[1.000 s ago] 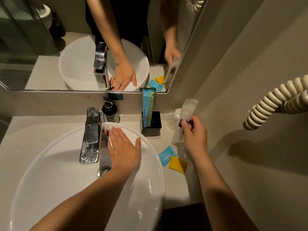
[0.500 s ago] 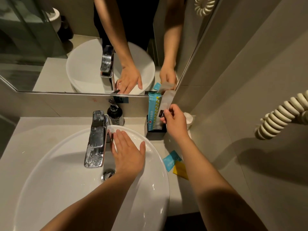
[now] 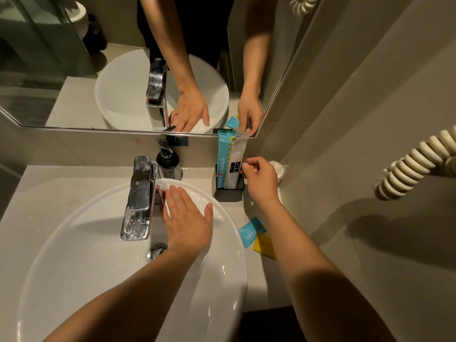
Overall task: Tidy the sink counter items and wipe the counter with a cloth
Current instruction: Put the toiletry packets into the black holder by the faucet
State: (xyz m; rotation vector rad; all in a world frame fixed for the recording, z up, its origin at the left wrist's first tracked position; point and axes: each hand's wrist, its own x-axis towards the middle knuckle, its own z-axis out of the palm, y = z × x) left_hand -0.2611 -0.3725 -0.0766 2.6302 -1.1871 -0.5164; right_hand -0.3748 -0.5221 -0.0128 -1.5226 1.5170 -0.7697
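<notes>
Nearest, your left hand is lying flat and empty on the basin rim beside the tap, probably steadying you. Right of the basin, the blue sachet and yellow sachet are waiting loose on the bench. Farther back, your right hand is pinching the pale packet, standing it upright beside the blue packet in the black holder.

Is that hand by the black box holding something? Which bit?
The right hand pinches the clear packet by its side edge, halfway up, in the black holder.
</notes>
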